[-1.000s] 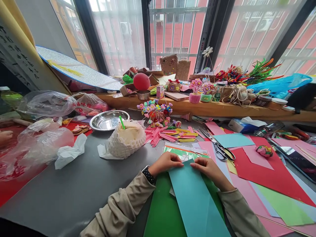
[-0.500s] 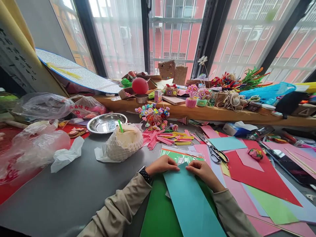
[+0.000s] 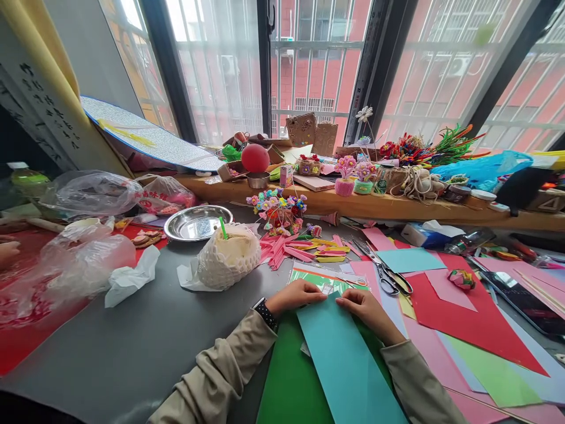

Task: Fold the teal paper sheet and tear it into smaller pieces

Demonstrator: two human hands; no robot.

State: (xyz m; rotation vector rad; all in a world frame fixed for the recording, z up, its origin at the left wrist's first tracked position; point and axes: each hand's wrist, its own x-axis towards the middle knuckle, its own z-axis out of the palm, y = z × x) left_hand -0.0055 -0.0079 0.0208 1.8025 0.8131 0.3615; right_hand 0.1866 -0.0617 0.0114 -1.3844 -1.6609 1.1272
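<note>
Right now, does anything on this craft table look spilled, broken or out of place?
Nothing looks spilled or broken. It is crowded: coloured sheets overlap at angles, and the scissors lie open on them. The teal paper lies slanted across a green sheet, with the left hand and right hand pressing its top edge.

Single head-worn view, forward and down across the table [image 3: 132, 347] toward the windows [image 3: 309, 65], close.
</note>
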